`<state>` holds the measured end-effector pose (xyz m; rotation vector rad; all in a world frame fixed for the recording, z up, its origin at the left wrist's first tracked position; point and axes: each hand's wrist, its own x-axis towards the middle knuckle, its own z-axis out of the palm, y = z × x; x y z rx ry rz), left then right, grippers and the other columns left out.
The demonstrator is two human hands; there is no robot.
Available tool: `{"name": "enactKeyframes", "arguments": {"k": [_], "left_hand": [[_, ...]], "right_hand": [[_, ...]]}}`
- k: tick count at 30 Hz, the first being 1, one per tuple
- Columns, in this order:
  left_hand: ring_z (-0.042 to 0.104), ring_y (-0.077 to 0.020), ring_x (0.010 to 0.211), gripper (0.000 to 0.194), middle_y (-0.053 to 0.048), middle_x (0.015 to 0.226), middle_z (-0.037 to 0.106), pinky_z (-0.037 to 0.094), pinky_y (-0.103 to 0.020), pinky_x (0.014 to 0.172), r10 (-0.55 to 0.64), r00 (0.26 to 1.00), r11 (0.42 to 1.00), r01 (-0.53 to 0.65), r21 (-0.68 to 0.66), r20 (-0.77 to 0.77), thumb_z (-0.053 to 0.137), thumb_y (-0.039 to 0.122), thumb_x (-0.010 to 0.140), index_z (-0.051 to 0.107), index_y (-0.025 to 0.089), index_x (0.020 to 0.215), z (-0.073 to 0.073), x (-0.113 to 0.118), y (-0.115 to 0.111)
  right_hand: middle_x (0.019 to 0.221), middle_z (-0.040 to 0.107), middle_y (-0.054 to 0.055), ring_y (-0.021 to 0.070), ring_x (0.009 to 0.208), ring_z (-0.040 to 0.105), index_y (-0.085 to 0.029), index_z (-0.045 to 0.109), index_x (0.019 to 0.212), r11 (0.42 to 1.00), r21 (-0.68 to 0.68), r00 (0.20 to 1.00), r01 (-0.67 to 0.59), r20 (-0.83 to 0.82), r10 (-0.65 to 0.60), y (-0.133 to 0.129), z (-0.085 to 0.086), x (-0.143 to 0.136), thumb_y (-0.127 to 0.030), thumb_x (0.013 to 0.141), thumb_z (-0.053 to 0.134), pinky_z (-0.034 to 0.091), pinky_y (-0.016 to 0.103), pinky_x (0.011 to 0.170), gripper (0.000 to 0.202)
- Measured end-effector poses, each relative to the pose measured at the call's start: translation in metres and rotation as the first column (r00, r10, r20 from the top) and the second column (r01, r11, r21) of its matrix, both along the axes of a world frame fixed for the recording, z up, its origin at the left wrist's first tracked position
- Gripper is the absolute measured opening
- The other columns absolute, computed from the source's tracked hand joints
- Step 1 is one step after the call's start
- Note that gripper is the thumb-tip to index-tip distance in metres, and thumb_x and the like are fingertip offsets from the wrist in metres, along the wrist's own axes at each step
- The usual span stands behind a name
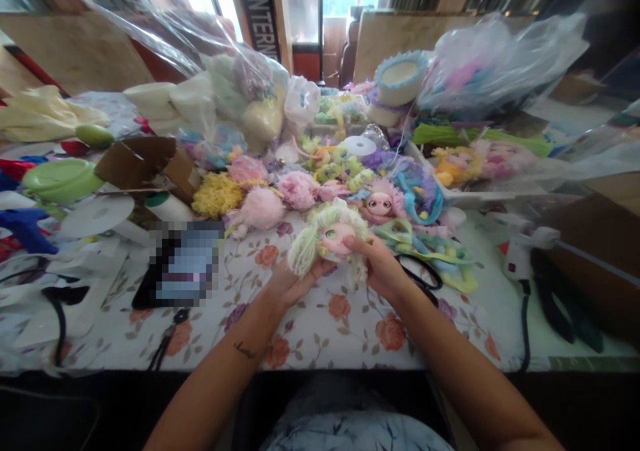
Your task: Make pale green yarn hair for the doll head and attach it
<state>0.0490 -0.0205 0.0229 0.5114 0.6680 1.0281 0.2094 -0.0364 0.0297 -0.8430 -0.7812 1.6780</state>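
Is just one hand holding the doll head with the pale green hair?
No, the left hand and the right hand are both on the doll head, one at each side.

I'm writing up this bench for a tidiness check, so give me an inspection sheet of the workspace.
Surface: flowered cloth; no spill seen on its visible parts.
Job's things: doll head with pale green hair, held above the cloth.
Clutter: heavy; fluffy yellow piece, cardboard box, plastic bag and more doll pieces crowd the far side.
Hands: left hand supports the doll head from below; right hand has its thumb on the face.
Cables: black cord from the white tool at right; another dark cord at left.
Surroundings: windows and boards behind; other people, nothing seen.
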Motion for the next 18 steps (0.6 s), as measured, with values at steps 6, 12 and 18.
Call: {"name": "enactKeyframes", "arguments": {"k": [6,12,18], "left_hand": [[0.065,-0.0152,0.074,0.029,-0.004,0.081,0.067,0.053,-0.026,0.068,0.134,0.963,0.991,-0.129,0.039,-0.234,0.069,0.041,0.079,0.066,0.015,0.089,-0.009,-0.017,0.013],[0.058,-0.0075,0.062,0.034,0.004,0.078,0.063,0.048,-0.018,0.06,0.125,0.916,0.977,-0.047,0.208,-0.382,0.081,0.023,0.065,0.06,0.02,0.091,-0.005,-0.025,-0.005],[0.052,-0.0095,0.057,0.015,0.002,0.066,0.06,0.04,-0.019,0.052,-0.164,0.67,0.924,0.361,0.124,-0.724,0.071,0.031,0.077,0.068,0.017,0.083,-0.007,-0.061,-0.045]], "right_hand": [[0.086,0.077,0.003,0.0213,0.081,0.072,-0.019,0.071,0.099,0.992,-0.093,0.997,0.081,0.014,-0.081,0.004,-0.011,0.005,-0.027,0.065,0.082,0.056,0.03,0.074,0.037],[0.084,0.076,0.004,0.0204,0.075,0.071,-0.017,0.071,0.095,0.991,-0.124,0.998,0.058,0.002,-0.058,0.004,-0.013,0.001,-0.029,0.064,0.082,0.058,0.029,0.067,0.034],[0.087,0.076,0.006,0.0222,0.079,0.072,-0.016,0.069,0.097,0.984,-0.177,0.999,0.013,-0.04,-0.02,0.004,-0.014,-0.003,-0.031,0.069,0.079,0.061,0.033,0.066,0.033]]}}
